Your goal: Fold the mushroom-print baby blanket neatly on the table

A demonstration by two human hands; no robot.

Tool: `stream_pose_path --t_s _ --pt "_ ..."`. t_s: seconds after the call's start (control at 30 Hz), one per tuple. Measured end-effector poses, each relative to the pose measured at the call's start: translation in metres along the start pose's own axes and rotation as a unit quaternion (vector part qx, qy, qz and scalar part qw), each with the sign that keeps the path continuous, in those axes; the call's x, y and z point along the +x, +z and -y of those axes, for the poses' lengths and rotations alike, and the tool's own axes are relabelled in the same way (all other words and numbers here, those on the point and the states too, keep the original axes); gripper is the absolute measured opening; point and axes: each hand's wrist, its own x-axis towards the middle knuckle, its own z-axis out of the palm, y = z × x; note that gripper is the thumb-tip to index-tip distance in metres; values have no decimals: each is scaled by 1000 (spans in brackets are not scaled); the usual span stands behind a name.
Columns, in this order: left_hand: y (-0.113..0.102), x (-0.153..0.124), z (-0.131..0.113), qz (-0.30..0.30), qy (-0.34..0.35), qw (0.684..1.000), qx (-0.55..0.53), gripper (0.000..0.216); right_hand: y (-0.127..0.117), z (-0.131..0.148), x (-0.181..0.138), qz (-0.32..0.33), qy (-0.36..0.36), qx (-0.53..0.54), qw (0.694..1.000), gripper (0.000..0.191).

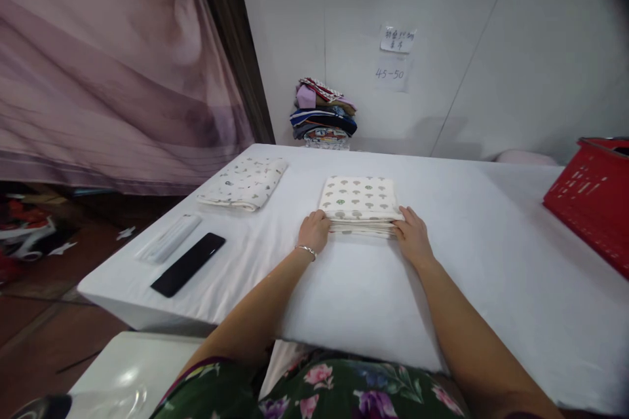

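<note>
A folded white cloth (361, 196) with a grey and green mushroom-like print lies in several layers on the white-covered table (354, 294). At its near left corner my left hand (314, 230) is closed on the edge, a silver bracelet at the wrist. My right hand (411, 234) pinches the near right corner, thumb and fingers on the layered edge. Parts of the fingers are hidden behind the layers. Farther left lies another folded white cloth (246, 183) with a small scattered print.
A black phone-like slab (189, 264) and a clear-wrapped white packet (170, 239) lie at the left. A red basket (592, 200) stands at the right edge. Folded clothes (324, 114) are stacked beyond the table. A pink curtain (113, 65) hangs at left.
</note>
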Motion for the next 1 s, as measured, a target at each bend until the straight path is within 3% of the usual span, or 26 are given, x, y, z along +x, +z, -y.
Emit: stream_pose_path --t_s 0.13,0.33,0.53,0.6,0.73,0.8,1.0 --pt "-5 1 12 9 57 998 8 18 -1 2 0 16 12 -16 1000 26" --pt "-1 -5 16 -15 72 997 -12 18 3 -1 -1 32 11 -25 999 24" --pt "-3 -6 15 -117 42 985 -116 10 -10 10 -7 21 12 3 1000 24" --pt "-3 -2 13 -144 29 980 -133 21 -17 17 -8 -8 -4 35 999 24" --pt "6 10 11 -110 42 981 -157 41 -24 28 3 -57 -39 94 993 25" --pt "13 17 12 -95 43 978 -180 40 -24 30 13 -32 -36 87 995 29" --pt "27 23 17 -52 72 973 -214 28 -18 24 29 123 -48 57 990 26"
